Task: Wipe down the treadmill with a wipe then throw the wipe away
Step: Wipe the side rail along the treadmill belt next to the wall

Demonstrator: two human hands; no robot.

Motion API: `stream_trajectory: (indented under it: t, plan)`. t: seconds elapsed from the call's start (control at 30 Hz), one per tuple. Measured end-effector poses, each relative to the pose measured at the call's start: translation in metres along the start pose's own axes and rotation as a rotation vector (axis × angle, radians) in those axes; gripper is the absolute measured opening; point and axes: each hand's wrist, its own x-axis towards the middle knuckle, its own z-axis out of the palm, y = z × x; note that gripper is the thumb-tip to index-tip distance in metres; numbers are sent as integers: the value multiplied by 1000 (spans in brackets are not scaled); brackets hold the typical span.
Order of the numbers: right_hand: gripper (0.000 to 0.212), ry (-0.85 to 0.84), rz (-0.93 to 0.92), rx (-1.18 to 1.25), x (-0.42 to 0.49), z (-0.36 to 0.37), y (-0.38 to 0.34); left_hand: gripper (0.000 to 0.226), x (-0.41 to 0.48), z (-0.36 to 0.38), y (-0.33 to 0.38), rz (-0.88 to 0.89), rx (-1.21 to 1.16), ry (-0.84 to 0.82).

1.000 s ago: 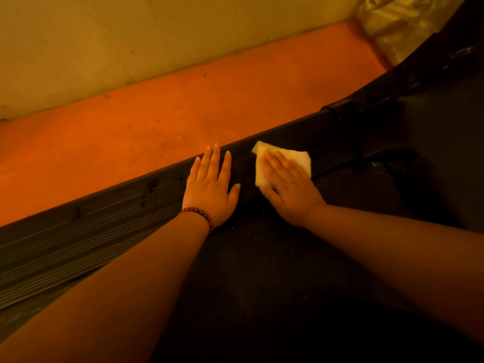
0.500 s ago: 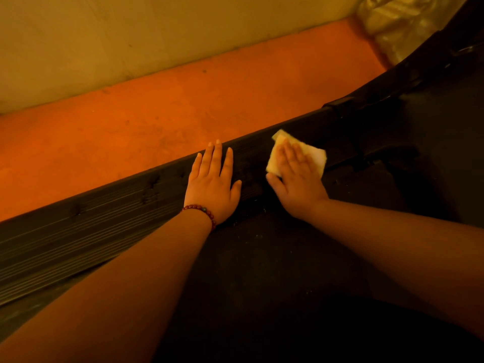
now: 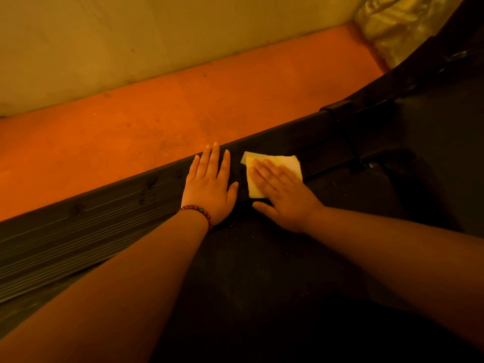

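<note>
The right hand presses flat on the pale folded paper wipe, on the dark ribbed treadmill side rail. The left hand rests flat, holding nothing. The wipe may slip off the rail's floor-side edge if pushed too hard.

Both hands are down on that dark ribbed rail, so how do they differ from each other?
The right hand presses a pale folded wipe flat against the ribbed side rail; the left hand lies bare on the rail, with nothing under it. The left wrist wears a bead bracelet; the right wrist is bare. Both hands lie palm down with fingers extended.
</note>
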Motion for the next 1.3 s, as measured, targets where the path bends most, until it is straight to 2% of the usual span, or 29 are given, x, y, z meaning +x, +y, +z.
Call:
stream_trajectory:
  t: [0.07,0.1,0.17,0.2,0.23,0.33,0.4,0.5,0.6,0.63,0.7,0.77,0.83,0.93,0.97,1.03,1.1,1.17,1.23,1.3]
  plan:
    - [79,89,45,5,3,-2,10,69,0,-1,0,0,0,-4]
    - [78,127,158,46,4,-5,14,69,0,-1,1,-2,2,-6]
    - [74,78,426,115,7,-6,16,69,0,-1,1,-8,5,-10]
    - [76,59,483,125,8,-6,12,69,0,-1,2,-9,8,-8]
    - [81,62,466,123,8,-6,5,69,0,-1,2,-9,10,-7]
    - [84,-21,101,68,3,-4,-12,69,1,-2,0,-4,-22,-3]
    - [81,-68,16,36,4,-6,-7,67,2,-4,-3,7,-64,-5]
    - [79,10,244,97,11,-15,7,65,1,-7,-4,0,-126,9]
    - [75,-22,432,78,18,-15,0,68,-6,-4,-4,-61,-127,23]
    - [80,-25,404,79,18,-13,-7,69,-9,-2,-5,-62,-108,21]
    - [87,-51,197,66,14,-11,-18,69,-13,1,-5,-46,-85,14]
    - [82,-93,6,3,10,-9,-15,68,-14,1,-7,-37,-79,28]
    - [79,-49,-1,-6,13,-15,-2,66,-14,1,-7,-32,-74,55]
    - [71,-71,245,47,19,-22,9,66,-15,2,-5,-41,-52,57]
    - [72,-61,265,38,21,-22,6,66,-15,2,-5,-42,-48,57]
    - [79,-20,118,7,19,-17,-5,66,-15,2,-6,-38,-50,57]
    - [78,-91,-123,-71,14,-13,-9,66,-15,2,-6,-34,-61,59]
    - [71,-152,-195,-104,16,-16,-1,65,-15,2,-7,-30,-65,63]
    - [68,-92,-80,-44,26,-24,9,66,-15,3,-7,-28,-56,65]
    - [65,-96,148,36,38,-30,15,66,-14,4,-7,-36,-52,67]
